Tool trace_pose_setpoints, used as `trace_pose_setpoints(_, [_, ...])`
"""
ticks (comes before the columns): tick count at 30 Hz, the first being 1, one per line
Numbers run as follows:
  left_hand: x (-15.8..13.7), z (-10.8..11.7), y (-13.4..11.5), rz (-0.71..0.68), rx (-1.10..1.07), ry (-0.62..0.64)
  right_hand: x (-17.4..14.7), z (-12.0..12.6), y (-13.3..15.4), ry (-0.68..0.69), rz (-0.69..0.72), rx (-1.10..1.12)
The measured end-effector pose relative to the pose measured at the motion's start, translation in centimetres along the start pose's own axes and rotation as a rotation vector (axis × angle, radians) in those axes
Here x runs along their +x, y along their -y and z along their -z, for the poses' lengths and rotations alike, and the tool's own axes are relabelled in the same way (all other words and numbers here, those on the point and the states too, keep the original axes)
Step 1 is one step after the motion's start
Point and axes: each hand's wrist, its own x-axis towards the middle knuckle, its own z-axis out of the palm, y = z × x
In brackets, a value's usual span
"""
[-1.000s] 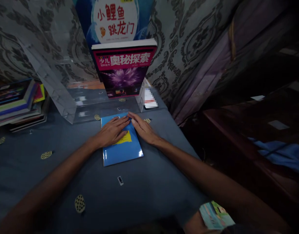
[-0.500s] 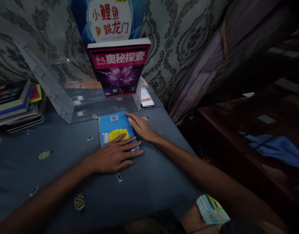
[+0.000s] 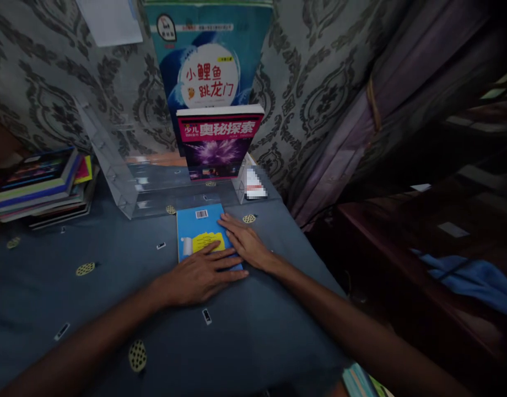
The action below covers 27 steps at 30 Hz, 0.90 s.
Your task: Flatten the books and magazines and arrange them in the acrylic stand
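A blue book point(image 3: 212, 213) lies flat on the cloth-covered table, with a barcode near its far edge and a yellow panel below. My left hand point(image 3: 201, 274) rests spread across its near part, palm down, hiding the lower edge. On the book's right edge lies my right hand point(image 3: 246, 242), fingers stretched out and touching the cover; its fingertips are close to the left hand's. Just behind, a clear acrylic stand point(image 3: 154, 204) holds an upright magenta and black book point(image 3: 218, 146). Behind that one stands a taller teal book point(image 3: 212, 47).
Several books are stacked in a pile point(image 3: 38, 182) at the left. A partly blurred white item point(image 3: 255, 184) sits by the stand's right end. Patterned wall covering point(image 3: 121, 82) rises behind the table. Past the table's right edge are a curtain point(image 3: 340, 121) and blue cloth point(image 3: 476, 275).
The view has tilted up, showing more of the teal book and a white sheet on the wall. My right hand has slid slightly nearer along the book's edge; my left hand stays on the cover.
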Motion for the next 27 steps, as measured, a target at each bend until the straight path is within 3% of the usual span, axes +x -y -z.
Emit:
trace_pose_setpoints(5, [-0.3,0.1,-0.1,0.004,-0.059,-0.074,-1.6,0.3,1.1,0.021,-0.007,-0.053])
trace_pose_setpoints(12, [-1.1,-0.5,0.0,0.117,-0.071,-0.209,-3.7,0.6,2.5,0.020,0.045,-0.161])
trace_pose_setpoints(17, [-3.9,-0.8,1.2,0.210,0.102,-0.195,-6.1,1.3,3.5,0.035,0.030,-0.189])
trace_pose_setpoints(20, [-6.1,-0.7,1.5,0.228,0.139,-0.157,-7.2,1.6,3.8,0.113,-0.024,-0.197])
trace_pose_setpoints(27, [-7.8,-1.2,-0.1,0.295,0.146,-0.117,-8.8,1.6,4.9,0.266,-0.153,-0.190])
